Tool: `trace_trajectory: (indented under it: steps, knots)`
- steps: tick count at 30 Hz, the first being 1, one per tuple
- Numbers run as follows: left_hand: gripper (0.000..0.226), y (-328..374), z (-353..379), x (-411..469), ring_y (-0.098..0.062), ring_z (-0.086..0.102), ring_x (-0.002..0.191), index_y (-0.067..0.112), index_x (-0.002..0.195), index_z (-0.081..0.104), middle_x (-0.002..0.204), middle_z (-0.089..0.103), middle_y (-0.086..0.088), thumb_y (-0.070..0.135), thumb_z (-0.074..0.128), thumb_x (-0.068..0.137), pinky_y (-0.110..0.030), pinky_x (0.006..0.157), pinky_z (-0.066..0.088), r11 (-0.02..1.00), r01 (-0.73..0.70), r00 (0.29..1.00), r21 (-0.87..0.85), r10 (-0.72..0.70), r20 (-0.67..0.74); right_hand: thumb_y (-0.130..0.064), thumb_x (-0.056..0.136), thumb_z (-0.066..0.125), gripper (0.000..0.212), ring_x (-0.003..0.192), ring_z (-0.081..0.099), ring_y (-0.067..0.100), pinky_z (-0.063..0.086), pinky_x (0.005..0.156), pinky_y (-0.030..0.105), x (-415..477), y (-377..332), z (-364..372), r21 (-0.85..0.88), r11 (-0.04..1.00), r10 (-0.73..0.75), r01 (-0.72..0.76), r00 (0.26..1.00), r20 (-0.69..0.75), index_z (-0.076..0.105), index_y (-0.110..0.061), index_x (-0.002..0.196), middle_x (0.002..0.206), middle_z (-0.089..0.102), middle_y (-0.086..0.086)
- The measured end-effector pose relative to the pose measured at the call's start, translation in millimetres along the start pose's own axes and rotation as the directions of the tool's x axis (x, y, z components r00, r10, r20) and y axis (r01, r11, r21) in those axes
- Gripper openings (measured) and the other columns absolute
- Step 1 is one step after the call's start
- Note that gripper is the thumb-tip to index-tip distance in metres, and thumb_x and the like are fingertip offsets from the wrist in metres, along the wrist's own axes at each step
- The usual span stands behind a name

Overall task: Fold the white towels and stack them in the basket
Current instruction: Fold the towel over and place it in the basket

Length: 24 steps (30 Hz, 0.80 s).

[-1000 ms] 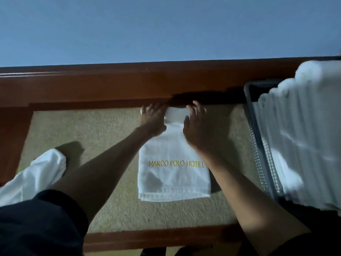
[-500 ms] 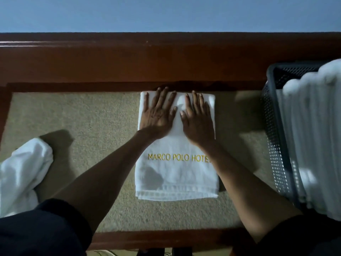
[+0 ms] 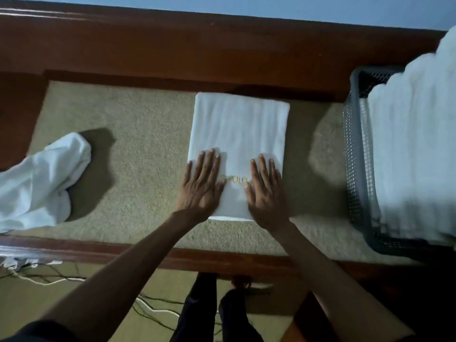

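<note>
A folded white towel [image 3: 238, 134] with yellow lettering lies flat in the middle of the beige stone tabletop [image 3: 148, 149]. My left hand [image 3: 201, 186] and my right hand [image 3: 265, 191] rest palm down on the towel's near half, fingers spread, either side of the lettering. A grey mesh basket [image 3: 355, 169] stands at the right, filled with a stack of folded white towels [image 3: 414, 144] that rises above its rim. A crumpled white towel [image 3: 42, 183] lies at the left edge of the table.
A dark wooden frame [image 3: 197, 53] borders the tabletop at the back and front. Below the front edge, cables [image 3: 153, 307] run across the floor beside my legs. A blue wall fills the top.
Both hands have slid from the towel's far edge toward me, down to its near half. The view has tilted down, so the floor and cables now show.
</note>
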<state>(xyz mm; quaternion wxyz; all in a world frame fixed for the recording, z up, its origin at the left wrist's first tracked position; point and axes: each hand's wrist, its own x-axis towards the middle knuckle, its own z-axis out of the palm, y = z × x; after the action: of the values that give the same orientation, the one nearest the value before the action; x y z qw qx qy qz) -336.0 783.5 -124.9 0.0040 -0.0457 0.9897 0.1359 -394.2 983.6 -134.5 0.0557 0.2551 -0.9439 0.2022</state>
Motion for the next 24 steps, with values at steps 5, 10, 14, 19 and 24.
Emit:
trace_trajectory:
  steps: [5, 10, 14, 19, 24]
  knots:
    - [0.065, -3, -7, -42, -0.017, -0.006, 0.159, 0.020, 0.165, 0.002, 0.173, -0.004, 0.003, 0.043, 0.030, 0.111, -0.048, 0.128, 0.007, 0.999, 0.000, 0.999, -0.052, 0.002, 0.053, -0.020, 0.104, 0.041, 0.055, 0.156, 0.015, 0.027, 0.025, 0.122, 0.049, -46, 6, -16, 0.029, 0.999, -0.029, 0.027, 0.997, 0.068, 0.032, -0.009, 0.158, 0.167, 0.022, 0.011]
    - [0.054, -7, -27, -63, -0.015, 0.025, 0.155, 0.027, 0.160, 0.033, 0.168, 0.028, 0.006, 0.042, 0.043, 0.109, -0.042, 0.119, 0.030, 0.985, 0.022, 0.999, -0.173, -0.018, 0.028, -0.017, 0.104, 0.044, 0.049, 0.152, 0.029, 0.026, 0.029, 0.122, 0.042, -58, 15, -34, 0.171, 0.983, -0.077, 0.060, 0.992, 0.097, 0.043, -0.004, 0.151, 0.162, 0.034, 0.013]
    - [0.022, -5, -72, -29, -0.026, 0.070, 0.077, 0.024, 0.101, 0.076, 0.091, 0.077, 0.002, 0.039, 0.060, 0.095, -0.027, 0.055, 0.044, 0.956, 0.179, 0.939, -0.232, -0.237, -0.251, -0.015, 0.101, 0.050, 0.025, 0.115, 0.058, 0.019, 0.048, 0.100, 0.040, -23, 21, -58, 0.386, 0.916, 0.130, -0.108, 0.991, -0.029, 0.066, -0.007, 0.119, 0.122, 0.063, 0.006]
    - [0.063, -29, -78, 59, -0.030, 0.063, 0.113, 0.016, 0.136, 0.054, 0.126, 0.067, -0.007, 0.061, 0.061, 0.093, -0.043, 0.091, 0.052, 0.668, 0.606, 0.787, -0.433, -0.583, 0.202, -0.033, 0.103, 0.053, 0.044, 0.113, 0.056, 0.021, 0.044, 0.093, 0.031, 59, 23, -52, 0.461, 0.753, 0.466, -0.469, 0.875, 0.130, 0.049, -0.007, 0.137, 0.127, 0.058, 0.010]
    - [0.066, -47, -76, 134, -0.020, 0.068, 0.082, -0.002, 0.120, 0.065, 0.096, 0.070, -0.007, 0.051, 0.080, 0.083, -0.024, 0.059, 0.052, 0.312, 0.727, 0.675, -0.612, -0.488, 0.553, -0.046, 0.097, 0.063, 0.054, 0.114, 0.065, 0.031, 0.048, 0.086, 0.031, 139, 32, -40, 0.492, 0.410, 0.677, -0.768, 0.618, 0.400, 0.062, -0.001, 0.126, 0.123, 0.069, 0.015]
